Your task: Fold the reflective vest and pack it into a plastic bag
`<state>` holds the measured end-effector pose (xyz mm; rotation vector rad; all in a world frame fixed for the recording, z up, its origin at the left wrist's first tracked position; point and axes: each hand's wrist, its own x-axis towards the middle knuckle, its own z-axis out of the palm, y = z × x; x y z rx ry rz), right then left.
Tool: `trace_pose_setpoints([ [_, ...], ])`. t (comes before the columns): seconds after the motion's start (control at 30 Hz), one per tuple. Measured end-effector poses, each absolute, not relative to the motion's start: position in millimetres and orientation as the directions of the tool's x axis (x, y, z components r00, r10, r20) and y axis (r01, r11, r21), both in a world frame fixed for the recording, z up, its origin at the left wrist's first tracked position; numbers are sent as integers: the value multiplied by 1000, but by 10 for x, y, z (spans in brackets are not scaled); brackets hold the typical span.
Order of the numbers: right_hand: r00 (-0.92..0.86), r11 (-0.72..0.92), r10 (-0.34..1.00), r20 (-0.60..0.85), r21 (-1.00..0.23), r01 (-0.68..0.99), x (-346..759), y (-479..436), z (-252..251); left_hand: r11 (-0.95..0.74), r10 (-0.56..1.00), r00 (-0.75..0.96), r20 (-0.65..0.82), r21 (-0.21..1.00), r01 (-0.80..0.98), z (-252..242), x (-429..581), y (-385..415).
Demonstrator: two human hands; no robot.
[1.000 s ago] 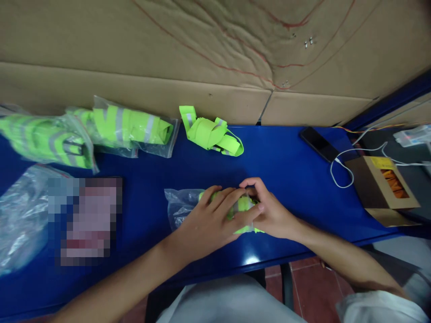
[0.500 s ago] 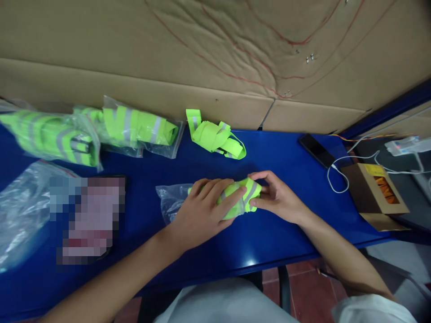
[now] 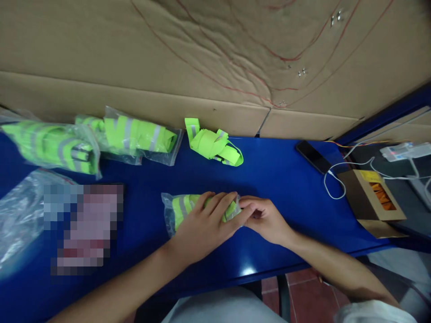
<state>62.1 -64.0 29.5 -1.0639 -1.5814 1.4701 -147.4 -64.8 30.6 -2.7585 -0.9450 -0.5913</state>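
A rolled neon yellow-green reflective strap (image 3: pixel 182 207) with grey stripes lies inside a clear plastic bag (image 3: pixel 167 210) on the blue table. My left hand (image 3: pixel 204 231) is wrapped over the top of this bundle, fingers curled around it and hiding its middle. At the bag's right end, my right hand (image 3: pixel 267 220) pinches the plastic edge between thumb and fingers. The left thumb reaches close to the right fingertips. Behind the hands, a loose reflective strap (image 3: pixel 210 142) with a black buckle piece lies unbagged.
Bagged reflective straps (image 3: pixel 141 134) line the back left, with another bagged strap (image 3: pixel 47 143) beside them. Nearer are a clear plastic bag (image 3: pixel 27 211) and a blurred-out flat item (image 3: pixel 89 224). A phone (image 3: pixel 313 157) on a white cable and a cardboard box (image 3: pixel 363 195) stand right.
The strap has gone further into the bag, leftward, and now fills its left end. My right hand has moved from the strap's exposed end to the bag's edge.
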Motion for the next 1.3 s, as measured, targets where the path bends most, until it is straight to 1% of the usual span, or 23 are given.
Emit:
trace_pose_setpoints([
  [0.1, -466, -27, 883, -59, -997, 75, 651, -625, 300, -788, 541, 720, 435, -35, 614, 293, -1461, -674],
  [0.17, -549, -64, 832, -82, -997, 51, 710, -595, 306, -788, 538, 704, 463, -19, 615, 290, -1473, -671],
  [0.23, -626, -83, 773, -105, -994, 65, 779, -552, 321, -797, 536, 690, 487, 20, 604, 302, -1497, -656],
  [0.3, -587, -51, 805, -92, -995, 87, 836, -513, 354, -797, 552, 658, 512, 92, 597, 328, -1529, -641],
  [0.4, -433, 70, 901, 18, -992, 105, 876, -505, 451, -783, 593, 580, 558, 233, 576, 368, -1573, -643],
  [0.47, -472, 224, 873, 126, -962, 157, 879, -536, 532, -783, 601, 541, 588, 298, 545, 382, -1589, -658],
  [0.57, -618, 460, 751, 231, -855, 240, 881, -596, 617, -790, 596, 546, 589, 306, 532, 375, -1599, -668],
  [0.67, -657, 562, 708, 259, -771, 301, 906, -614, 645, -791, 595, 579, 557, 275, 547, 358, -1610, -644],
  [0.77, -657, 597, 704, 268, -724, 344, 917, -602, 667, -788, 600, 585, 545, 277, 550, 349, -1623, -613],
  [0.83, -723, 630, 649, 237, -700, 336, 888, -606, 685, -784, 602, 584, 545, 265, 561, 345, -1624, -603],
  [0.9, -776, 664, 595, 207, -670, 331, 832, -629, 686, -793, 583, 611, 536, 214, 570, 335, -1614, -606],
  [0.97, -781, 660, 595, 192, -670, 338, 773, -658, 661, -814, 549, 651, 525, 157, 560, 319, -1595, -619],
  [1.03, -777, 640, 594, 208, -708, 299, 732, -677, 619, -817, 545, 659, 518, 152, 557, 306, -1570, -640],
  [1.1, -765, 632, 593, 252, -734, 248, 723, -673, 576, -798, 573, 629, 525, 185, 573, 315, -1546, -664],
  [1.17, -703, 640, 634, 322, -730, 242, 743, -651, 545, -774, 612, 602, 513, 233, 588, 364, -1533, -690],
  [1.23, -622, 627, 692, 365, -731, 269, 775, -620, 528, -747, 660, 598, 455, 315, 585, 450, -1542, -712],
  [1.3, -574, 593, 735, 362, -754, 283, 799, -592, 515, -696, 717, 585, 379, 431, 574, 546, -1578, -719],
])
